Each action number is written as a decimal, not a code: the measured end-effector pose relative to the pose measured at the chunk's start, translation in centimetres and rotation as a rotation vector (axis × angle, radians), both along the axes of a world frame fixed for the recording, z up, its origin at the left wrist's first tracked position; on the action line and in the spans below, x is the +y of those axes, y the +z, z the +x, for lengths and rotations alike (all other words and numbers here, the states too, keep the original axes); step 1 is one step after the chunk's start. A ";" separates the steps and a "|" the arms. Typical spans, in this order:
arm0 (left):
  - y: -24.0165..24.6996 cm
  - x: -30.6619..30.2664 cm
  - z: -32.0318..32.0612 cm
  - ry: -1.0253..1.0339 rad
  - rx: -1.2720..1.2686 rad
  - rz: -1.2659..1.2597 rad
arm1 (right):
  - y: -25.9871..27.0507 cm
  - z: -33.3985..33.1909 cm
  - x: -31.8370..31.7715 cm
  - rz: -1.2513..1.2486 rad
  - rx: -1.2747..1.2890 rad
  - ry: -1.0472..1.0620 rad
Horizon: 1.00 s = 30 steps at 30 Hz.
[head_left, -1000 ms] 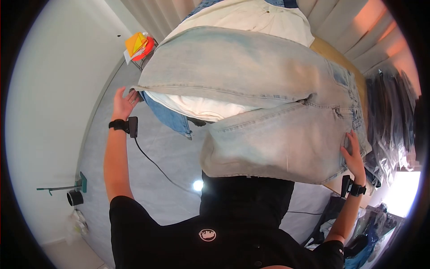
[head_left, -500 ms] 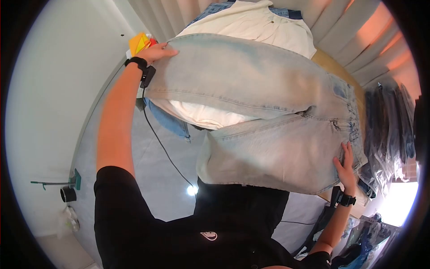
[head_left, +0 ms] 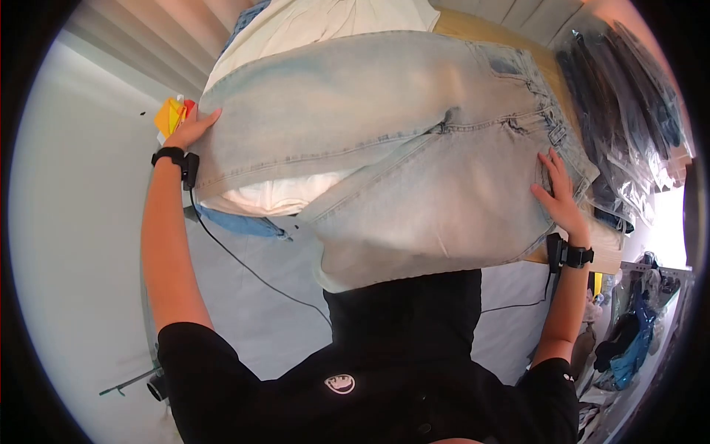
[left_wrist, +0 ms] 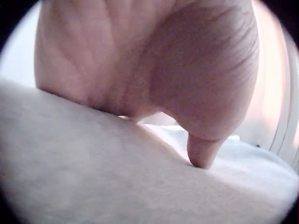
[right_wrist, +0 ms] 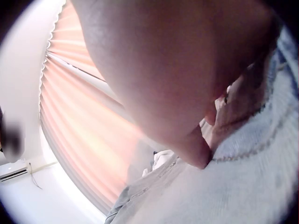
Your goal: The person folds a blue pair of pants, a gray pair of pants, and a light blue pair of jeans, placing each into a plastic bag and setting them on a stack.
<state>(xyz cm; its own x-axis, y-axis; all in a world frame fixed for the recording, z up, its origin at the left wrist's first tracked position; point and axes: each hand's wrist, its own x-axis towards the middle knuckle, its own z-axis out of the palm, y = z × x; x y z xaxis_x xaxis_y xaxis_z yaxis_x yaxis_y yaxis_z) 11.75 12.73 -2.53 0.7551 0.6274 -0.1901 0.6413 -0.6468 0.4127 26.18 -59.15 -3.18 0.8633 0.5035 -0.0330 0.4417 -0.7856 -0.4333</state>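
Note:
A pair of faded light-blue jeans (head_left: 399, 192) lies spread sideways in front of me, waistband at right and leg ends at left. At the end of the far leg, my left hand (head_left: 194, 132) holds the hem, its thumb (left_wrist: 202, 156) on top of the cloth and its other fingers largely hidden past the edge. My right hand (head_left: 563, 198) rests on the near side by the waistband, fingers spread over the pocket. Under the jeans lies a white garment (head_left: 325, 21), also showing between the legs. Blue denim (head_left: 240, 223) pokes out beneath it at left.
Dark garments in clear plastic (head_left: 617, 96) are stacked at right beyond the waistband. More bagged clothes (head_left: 629, 348) sit at lower right. Yellow and red items (head_left: 174, 115) stand past my left hand. A cable (head_left: 251, 270) runs from my left wrist. Curtains (right_wrist: 88, 126) hang behind.
My left hand went from the near corner of the far leg's hem up to its far corner, then partway back along the hem. My right hand stays near the waistband. The head view has shifted.

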 end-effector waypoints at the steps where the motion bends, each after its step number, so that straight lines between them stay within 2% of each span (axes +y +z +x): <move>1: -0.3 0.0 -1.5 -0.007 -0.092 -0.012 | 0.2 0.1 -0.1 0.064 -0.003 0.021; 2: -0.7 0.0 -3.3 0.011 -0.085 -0.007 | 0.3 0.4 0.0 0.130 -0.007 0.046; 3: -0.3 -1.4 -5.3 0.089 -0.202 -0.299 | 0.0 0.7 -0.6 0.135 0.001 0.066; 4: 0.0 -2.5 -7.4 0.170 -0.324 -0.587 | -0.5 0.9 -1.9 0.232 0.030 -0.010; 5: -1.4 -2.0 -9.8 0.335 -0.330 -0.668 | -0.9 0.8 -2.7 0.327 0.059 -0.086; 6: -1.9 -4.1 -12.2 0.347 -0.389 -0.669 | -1.0 0.3 -2.9 0.332 0.066 -0.066; 7: -2.4 -6.5 -14.9 0.356 -0.447 -0.669 | -1.1 -0.3 -3.1 0.448 0.039 -0.139; 8: -6.5 -6.4 -17.9 0.292 -0.594 -0.680 | -1.1 -0.9 -3.3 0.567 0.009 -0.215; 9: -9.7 -8.4 -20.8 0.581 -0.523 -0.625 | -1.1 -1.4 -3.2 0.582 0.001 -0.199; 10: -11.6 -11.9 -23.0 0.683 -0.446 -0.719 | -1.0 -2.0 -2.9 0.463 -0.139 -0.225; 11: -17.0 -13.0 -27.1 0.630 -0.281 -0.816 | -1.1 -2.5 -2.8 0.339 -0.273 -0.249; 12: -20.4 -15.0 -30.0 0.405 -0.054 -0.982 | -1.3 -2.6 -2.7 0.350 -0.274 -0.230; 13: -21.2 -18.9 -29.2 0.579 0.140 -1.200 | -1.5 -2.8 -2.7 0.566 -0.156 -0.309; 14: -22.6 -22.5 -27.6 0.764 0.343 -1.293 | -1.6 -2.8 -2.7 0.775 -0.031 -0.387; 15: -23.1 -25.4 -26.5 0.835 0.331 -1.479 | -1.4 -2.9 -2.4 0.970 0.084 -0.418; 16: -23.5 -27.5 -25.7 0.898 0.317 -1.668 | -1.3 -2.8 -2.1 0.970 0.080 -0.407; 17: -24.2 -28.9 -25.0 0.893 0.312 -1.675 | -1.1 -2.9 -2.0 1.148 0.105 -0.530; 18: -25.3 -30.1 -24.5 0.979 0.032 -1.654 | -0.9 -3.0 -2.1 1.323 0.128 -0.657; 19: -26.3 -30.8 -24.2 1.057 -0.247 -1.615 | -0.7 -3.1 -2.6 1.318 0.119 -0.655; 20: -27.1 -31.0 -24.4 1.053 -0.248 -1.624 | -0.7 -3.2 -3.0 1.403 0.229 -0.669; 21: -27.9 -30.6 -24.9 1.199 -0.342 -1.813 | -0.8 -3.1 -3.4 1.488 0.346 -0.680; 22: -28.8 -30.0 -25.3 1.345 -0.443 -1.997 | -1.2 -2.3 -4.3 1.490 0.343 -0.672; 23: -29.7 -29.3 -25.6 1.340 -0.448 -1.999 | -1.9 -1.2 -5.6 1.542 0.517 -0.724; 24: -30.7 -28.6 -25.9 1.437 -0.469 -1.912 | -2.1 -0.7 -6.3 1.584 0.694 -0.775; 25: -32.1 -28.0 -26.5 1.532 -0.488 -1.824 | -1.8 -0.4 -6.1 1.583 0.690 -0.773; 26: -33.5 -27.4 -27.3 1.532 -0.485 -1.830 | -1.4 0.2 -5.7 1.563 0.792 -0.693; 27: -35.3 -26.6 -28.5 1.488 -0.678 -2.090 | -1.0 0.8 -5.2 1.538 0.893 -0.611; 28: -36.8 -26.0 -29.3 1.413 -0.883 -2.344 | -0.3 1.1 -4.5 1.536 0.888 -0.610; 29: -38.0 -25.6 -29.6 1.044 -0.820 -2.568 | 0.6 1.2 -3.4 1.511 0.979 -0.638; 30: -35.9 -26.0 -28.1 1.038 -0.814 -2.572 | 1.4 1.2 -2.4 1.487 1.067 -0.668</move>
<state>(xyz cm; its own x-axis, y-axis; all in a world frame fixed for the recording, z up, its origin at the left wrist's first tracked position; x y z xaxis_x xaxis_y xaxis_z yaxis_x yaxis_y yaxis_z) -16.30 -13.25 -38.45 0.8319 -0.0740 -0.5500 -0.1718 0.9081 -0.3820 27.39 -61.59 -1.81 0.8135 0.2716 -0.5143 -0.5761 0.4976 -0.6485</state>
